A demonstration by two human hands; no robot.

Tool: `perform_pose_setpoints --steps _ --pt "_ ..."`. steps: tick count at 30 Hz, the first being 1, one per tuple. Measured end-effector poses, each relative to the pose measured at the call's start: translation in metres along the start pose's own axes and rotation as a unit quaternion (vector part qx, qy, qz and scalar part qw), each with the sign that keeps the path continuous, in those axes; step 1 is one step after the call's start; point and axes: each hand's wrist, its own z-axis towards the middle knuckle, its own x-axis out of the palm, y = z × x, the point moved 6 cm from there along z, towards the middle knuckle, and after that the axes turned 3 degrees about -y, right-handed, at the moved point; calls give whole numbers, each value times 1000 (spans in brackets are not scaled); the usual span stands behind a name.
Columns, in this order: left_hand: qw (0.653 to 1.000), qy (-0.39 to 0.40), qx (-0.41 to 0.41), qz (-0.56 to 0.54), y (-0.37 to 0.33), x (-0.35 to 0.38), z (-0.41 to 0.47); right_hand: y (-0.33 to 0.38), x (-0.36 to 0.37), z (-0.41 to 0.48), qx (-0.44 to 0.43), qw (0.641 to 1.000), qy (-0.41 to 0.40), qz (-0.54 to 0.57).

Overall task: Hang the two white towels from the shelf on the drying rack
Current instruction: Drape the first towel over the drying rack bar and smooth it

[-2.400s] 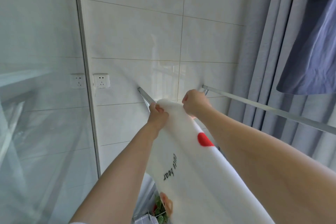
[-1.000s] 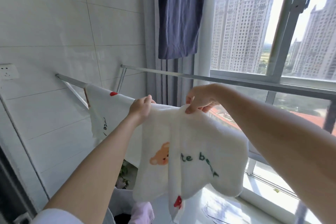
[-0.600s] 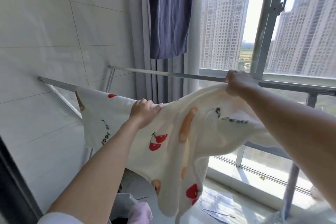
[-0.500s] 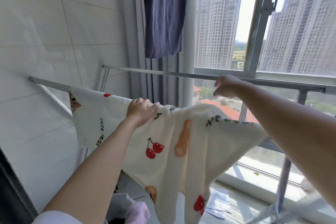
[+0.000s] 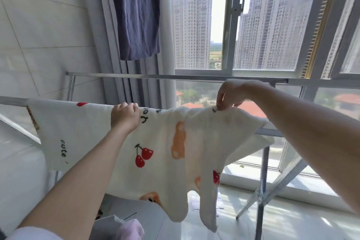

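Note:
A white towel (image 5: pixel 64 128) printed with cherries and the word "cute" hangs over the near rail of the drying rack (image 5: pixel 11 100) at the left. A second white towel (image 5: pixel 175 161) with cherries and orange bears is draped over the same rail to its right, bunched at its right end. My left hand (image 5: pixel 124 116) grips the top edge of this second towel at the rail. My right hand (image 5: pixel 229 93) pinches its top edge further right.
The rack's far rail (image 5: pixel 194 77) runs across in front of the window (image 5: pixel 229 25). A dark blue garment (image 5: pixel 138 11) hangs above beside grey curtains. The rack's crossed legs (image 5: pixel 261 197) stand at the right on the floor. Pink cloth (image 5: pixel 130 230) lies below.
The view swung from the wall to the window. The first towel stayed on the rail. Both hands spread the second towel along the rail; my right hand dropped to pinch its top edge.

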Motion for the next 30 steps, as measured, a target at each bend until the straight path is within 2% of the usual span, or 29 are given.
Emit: perform_pose_setpoints --steps 2,3,4,5,7,9,11,13,16,20,22,23,25,28,30 --pt "1000 -4 0 6 -5 -2 -2 -21 -24 -5 38 981 -192 -4" --pt "1000 -17 1 12 -7 -6 -3 -31 -30 -7 62 965 -255 8" --pt "999 -38 6 9 -12 -11 -6 -39 -33 -9 75 958 -275 16" --pt "998 -60 23 -5 -21 -15 -10 -45 -33 -9 73 965 -250 25" --pt "992 -68 89 -53 -47 -18 -20 -48 -21 -7 50 989 -119 75" --pt "982 -14 159 -97 -84 -11 -33 -47 0 -21 54 989 50 125" --pt "976 33 193 -99 -116 -3 -43 -48 17 -33 55 982 149 100" --pt "977 49 196 -72 -132 3 -47 -51 20 -35 35 989 139 44" --pt "982 87 142 -85 -129 12 -50 -63 5 -35 0 998 49 41" --pt "982 113 126 -82 -119 10 -54 -104 -36 -39 27 988 -152 8" --pt "980 123 128 -89 -123 8 -56 -125 -48 -45 49 974 -218 30" --pt "980 124 123 -94 -125 8 -55 -133 -49 -47 47 974 -215 45" --pt "983 113 103 -98 -128 6 -55 -139 -42 -50 26 983 -159 87" --pt "992 64 76 -79 -135 5 -58 -136 -26 -60 6 988 -18 154" --pt "996 23 66 -62 -140 4 -62 -134 -15 -66 9 988 62 142"
